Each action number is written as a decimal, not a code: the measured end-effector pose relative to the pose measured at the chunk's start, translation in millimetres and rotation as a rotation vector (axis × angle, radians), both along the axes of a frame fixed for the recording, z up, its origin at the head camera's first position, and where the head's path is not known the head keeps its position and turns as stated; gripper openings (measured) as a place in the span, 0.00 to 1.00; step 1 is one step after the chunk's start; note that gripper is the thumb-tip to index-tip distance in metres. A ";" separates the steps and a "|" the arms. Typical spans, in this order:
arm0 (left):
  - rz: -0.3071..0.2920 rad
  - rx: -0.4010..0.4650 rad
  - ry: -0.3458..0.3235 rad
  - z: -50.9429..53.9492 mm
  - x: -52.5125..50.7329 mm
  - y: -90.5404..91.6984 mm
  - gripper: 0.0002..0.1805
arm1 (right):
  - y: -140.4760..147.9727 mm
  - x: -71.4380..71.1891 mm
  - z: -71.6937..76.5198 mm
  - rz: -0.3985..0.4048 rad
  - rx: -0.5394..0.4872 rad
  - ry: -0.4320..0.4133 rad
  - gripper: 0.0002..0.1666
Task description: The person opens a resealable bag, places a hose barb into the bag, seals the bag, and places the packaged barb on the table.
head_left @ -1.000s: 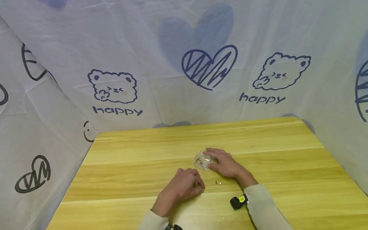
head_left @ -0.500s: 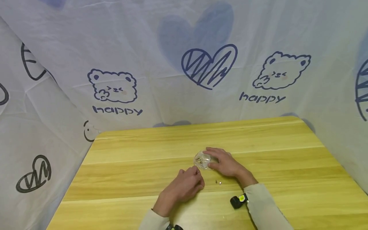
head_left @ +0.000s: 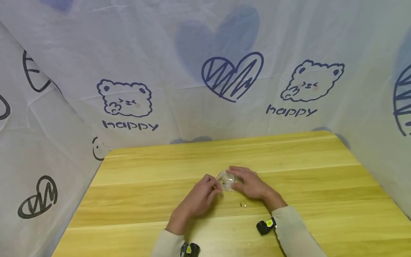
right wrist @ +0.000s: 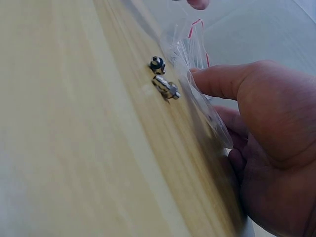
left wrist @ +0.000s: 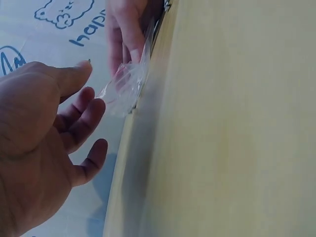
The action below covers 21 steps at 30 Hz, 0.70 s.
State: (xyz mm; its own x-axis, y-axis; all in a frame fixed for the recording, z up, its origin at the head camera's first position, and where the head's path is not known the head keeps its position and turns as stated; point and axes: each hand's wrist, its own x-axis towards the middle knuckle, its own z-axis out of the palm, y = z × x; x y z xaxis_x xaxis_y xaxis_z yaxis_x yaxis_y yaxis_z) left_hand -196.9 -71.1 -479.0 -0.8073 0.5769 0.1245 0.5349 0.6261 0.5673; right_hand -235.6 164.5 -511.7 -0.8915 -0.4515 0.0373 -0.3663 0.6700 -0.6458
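A clear plastic bag [head_left: 226,179] [left wrist: 123,89] [right wrist: 195,64] with small metal pieces in it lies on the wooden table. My right hand [head_left: 252,182] [left wrist: 129,29] [right wrist: 276,123] grips its right side, thumb on the near side, other fingers partly hidden behind it. At the bag's left edge is my left hand [head_left: 200,196] [left wrist: 44,118], thumb and index finger together; a tiny dark tip shows at the thumb in the left wrist view, seemingly a small metal piece pinched there. Two small metal pieces [head_left: 243,205] [right wrist: 164,81] lie on the wood in front of the right hand.
The pale wooden table [head_left: 144,171] [left wrist: 237,123] [right wrist: 64,123] reaches back to a white cloth [head_left: 179,107] printed with hearts and bears. Cloth also hangs at both sides. Black devices are strapped at both wrists, the right one [head_left: 264,227] just above the table.
My left hand has moved up and away from the near table area to the bag's left edge. The right hand and the two loose pieces have stayed in place.
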 end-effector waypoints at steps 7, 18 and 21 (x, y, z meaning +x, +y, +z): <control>0.066 0.060 0.038 -0.6 -14.1 2.2 0.06 | 1.2 0.6 -1.7 -0.004 -0.010 0.004 0.30; 0.144 0.051 0.045 -6.8 -31.0 12.5 0.05 | -0.2 0.2 -2.4 0.011 -0.001 0.015 0.29; 0.146 0.046 0.048 -6.3 -33.1 15.9 0.05 | 1.0 -0.3 -0.5 0.007 0.006 0.028 0.29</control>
State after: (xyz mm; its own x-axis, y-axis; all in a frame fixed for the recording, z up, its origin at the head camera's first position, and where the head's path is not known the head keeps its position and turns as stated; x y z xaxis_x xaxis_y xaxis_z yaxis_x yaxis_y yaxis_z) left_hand -230.0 -55.2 -485.3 -0.8745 0.4469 0.1885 0.4674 0.6729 0.5734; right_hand -235.9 165.5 -512.2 -0.8871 -0.4577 0.0597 -0.3888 0.6713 -0.6311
